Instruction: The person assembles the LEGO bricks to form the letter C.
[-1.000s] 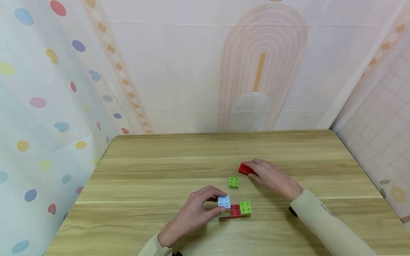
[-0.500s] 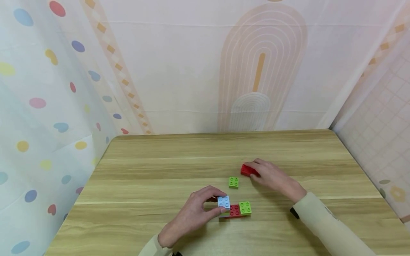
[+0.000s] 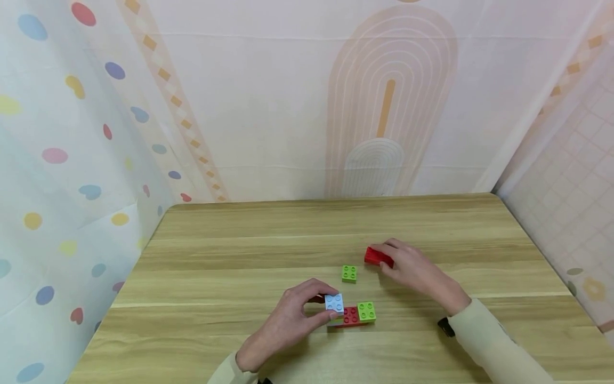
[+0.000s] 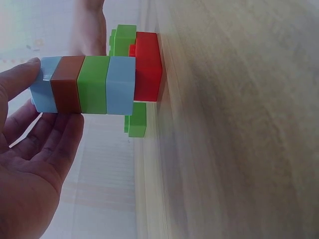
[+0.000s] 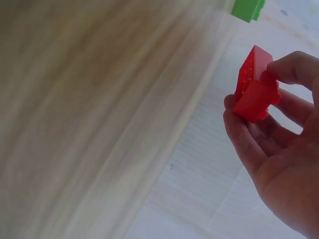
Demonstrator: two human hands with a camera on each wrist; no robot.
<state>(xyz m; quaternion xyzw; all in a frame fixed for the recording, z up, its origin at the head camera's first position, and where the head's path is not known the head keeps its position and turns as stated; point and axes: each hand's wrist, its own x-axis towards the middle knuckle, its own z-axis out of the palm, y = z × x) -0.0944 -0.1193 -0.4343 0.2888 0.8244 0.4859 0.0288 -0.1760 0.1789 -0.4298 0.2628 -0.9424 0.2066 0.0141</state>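
Note:
My left hand (image 3: 292, 322) pinches the top of a small brick tower, thumb on the light blue brick (image 3: 334, 303) and fingers behind. In the left wrist view the tower stacks light blue, brown (image 4: 66, 84), green (image 4: 93, 84) and light blue bricks on one end of a long red brick (image 4: 148, 67). A green brick (image 3: 366, 311) sits on that red base's other end. Farther back, my right hand (image 3: 416, 271) grips another red brick (image 3: 373, 256) between thumb and fingers. The right wrist view shows its hollow underside, tilted and apart from the table.
A loose green brick (image 3: 349, 273) lies on the wooden table (image 3: 230, 266) between the tower and the right hand. Patterned curtains (image 3: 268, 106) hang behind the table and along both sides.
My right hand has shifted a little to the right, taking the red brick with it. The left hand and the tower have stayed put.

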